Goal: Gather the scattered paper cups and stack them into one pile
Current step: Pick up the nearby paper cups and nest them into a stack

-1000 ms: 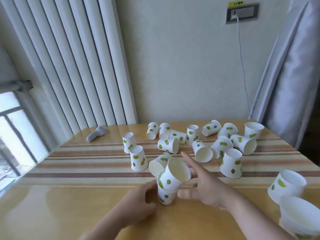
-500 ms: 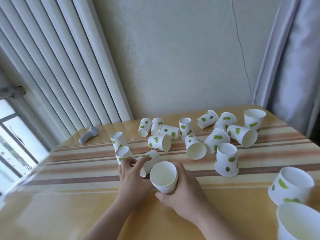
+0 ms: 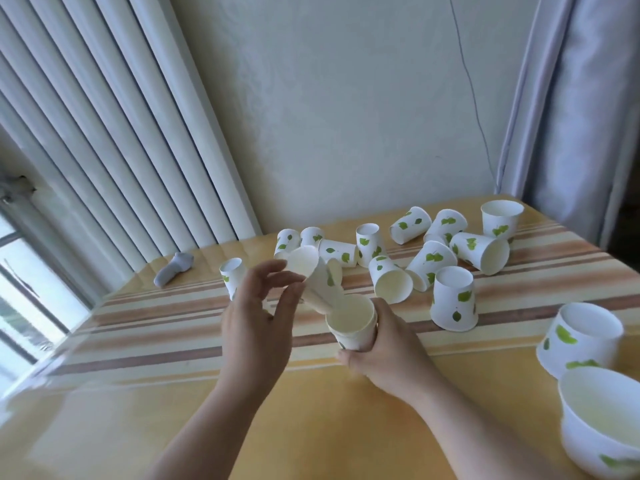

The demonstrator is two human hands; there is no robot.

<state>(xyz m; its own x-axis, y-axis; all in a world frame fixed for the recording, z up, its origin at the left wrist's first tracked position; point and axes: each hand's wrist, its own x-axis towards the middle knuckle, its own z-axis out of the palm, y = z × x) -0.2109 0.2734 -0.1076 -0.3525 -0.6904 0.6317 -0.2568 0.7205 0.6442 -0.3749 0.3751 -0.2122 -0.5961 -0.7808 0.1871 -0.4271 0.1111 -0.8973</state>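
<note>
My right hand (image 3: 384,355) grips a short stack of white paper cups with green leaf prints (image 3: 351,323), mouth up, just above the table. My left hand (image 3: 256,323) holds another cup (image 3: 311,271) by its side, tilted, with its base dipping into the stack's mouth. Several more cups lie scattered behind: one upside down (image 3: 453,299), one on its side with its mouth toward me (image 3: 391,282), one upright at the back right (image 3: 500,220), and one partly hidden behind my left hand (image 3: 232,275).
The table (image 3: 311,427) is yellow with brown stripes. Two large cups (image 3: 581,337) (image 3: 602,420) stand at the near right edge. A grey sock (image 3: 173,271) lies at the back left. Vertical blinds, a wall and a curtain close in the far side.
My left hand has lifted a cup from the table and tilted it into the stack that my right hand holds. The camera has tipped a little upward.
</note>
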